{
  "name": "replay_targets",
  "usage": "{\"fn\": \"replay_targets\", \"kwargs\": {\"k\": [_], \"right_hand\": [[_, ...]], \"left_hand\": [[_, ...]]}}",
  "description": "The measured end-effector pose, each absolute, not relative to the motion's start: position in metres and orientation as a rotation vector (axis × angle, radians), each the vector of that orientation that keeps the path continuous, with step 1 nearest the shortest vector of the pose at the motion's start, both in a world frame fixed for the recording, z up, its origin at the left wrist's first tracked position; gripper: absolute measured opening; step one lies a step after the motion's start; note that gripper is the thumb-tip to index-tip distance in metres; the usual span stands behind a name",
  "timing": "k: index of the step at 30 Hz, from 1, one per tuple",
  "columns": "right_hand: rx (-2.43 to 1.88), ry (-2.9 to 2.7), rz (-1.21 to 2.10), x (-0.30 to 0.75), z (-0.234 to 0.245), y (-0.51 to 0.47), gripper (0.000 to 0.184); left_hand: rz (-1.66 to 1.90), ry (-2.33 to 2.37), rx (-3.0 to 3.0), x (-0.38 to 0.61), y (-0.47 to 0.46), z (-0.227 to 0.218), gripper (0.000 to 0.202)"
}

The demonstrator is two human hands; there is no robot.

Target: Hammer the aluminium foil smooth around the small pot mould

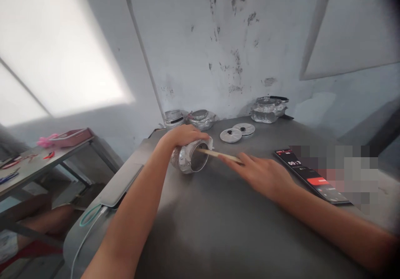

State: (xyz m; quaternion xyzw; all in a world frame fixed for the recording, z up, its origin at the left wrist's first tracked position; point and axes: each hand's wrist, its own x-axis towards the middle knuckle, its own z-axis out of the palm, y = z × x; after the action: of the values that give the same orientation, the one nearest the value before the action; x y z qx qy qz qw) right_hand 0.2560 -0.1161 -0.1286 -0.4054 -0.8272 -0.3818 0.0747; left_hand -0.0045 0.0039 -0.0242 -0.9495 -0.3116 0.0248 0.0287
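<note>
A pot wrapped in silvery foil (185,160) lies tipped on the grey table, its round mouth facing right and toward me. My left hand (186,135) is closed over its top. In my right hand (261,172) is a pale, flat wooden stick (222,155), slanting leftward. Its far end reaches the pot's mouth; whether it touches the inner wall I cannot tell. Behind the pot stand another foil-wrapped pot (202,120) and a metal pot (173,118). Two round lids with black knobs, a front lid (230,136) and a rear lid (248,129), lie overlapping.
A phone showing a timer (308,175) lies at the right. Farther back is a foil-wrapped pot with a black rim part (268,113). At the left are a flat grey device (121,185) with a white cable (89,233), a pink tray (71,138) on another table, and a person's legs (46,224).
</note>
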Motion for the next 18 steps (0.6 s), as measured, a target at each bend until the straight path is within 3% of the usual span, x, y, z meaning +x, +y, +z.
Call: {"fn": "replay_targets", "kwargs": {"k": [9, 14, 18], "right_hand": [[-0.979, -2.407, -1.234, 0.254, -0.133, -0.121, 0.073], [-1.185, -2.416, -1.197, 0.263, -0.132, -0.114, 0.075], [-1.058, -2.426, -1.174, 0.264, -0.130, -0.115, 0.075]], "left_hand": [[0.088, -1.129, -2.935, -0.002, 0.000, -0.021, 0.035], [0.082, -1.234, -2.913, 0.001, -0.005, -0.019, 0.036], [0.095, -1.215, -2.905, 0.003, -0.008, -0.017, 0.034]]}}
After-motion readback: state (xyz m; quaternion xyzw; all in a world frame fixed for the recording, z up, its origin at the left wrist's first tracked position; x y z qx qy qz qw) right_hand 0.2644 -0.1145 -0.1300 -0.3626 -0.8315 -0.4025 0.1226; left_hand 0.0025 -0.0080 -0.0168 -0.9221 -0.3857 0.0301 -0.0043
